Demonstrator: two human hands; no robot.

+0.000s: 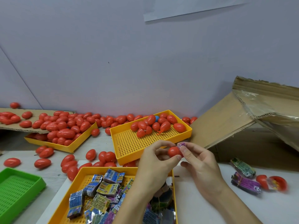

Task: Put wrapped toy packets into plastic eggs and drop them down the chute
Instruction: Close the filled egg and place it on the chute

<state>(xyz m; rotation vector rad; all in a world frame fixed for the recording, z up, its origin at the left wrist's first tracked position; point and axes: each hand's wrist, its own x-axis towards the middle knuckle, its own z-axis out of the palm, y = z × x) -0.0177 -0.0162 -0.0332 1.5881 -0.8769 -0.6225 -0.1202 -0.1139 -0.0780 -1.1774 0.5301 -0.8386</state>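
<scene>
My left hand grips a red plastic egg half between thumb and fingers. My right hand pinches a purple wrapped toy packet and holds it at the egg's open side. Both hands hover in front of a yellow perforated tray with several red eggs at its far end. A nearer yellow tray below my left arm holds several wrapped packets. The cardboard chute slopes up at the right.
A third yellow tray and a cardboard sheet at left carry many red eggs; more lie loose on the table. A green tray sits at the lower left. At right lie two packets and an opened red egg.
</scene>
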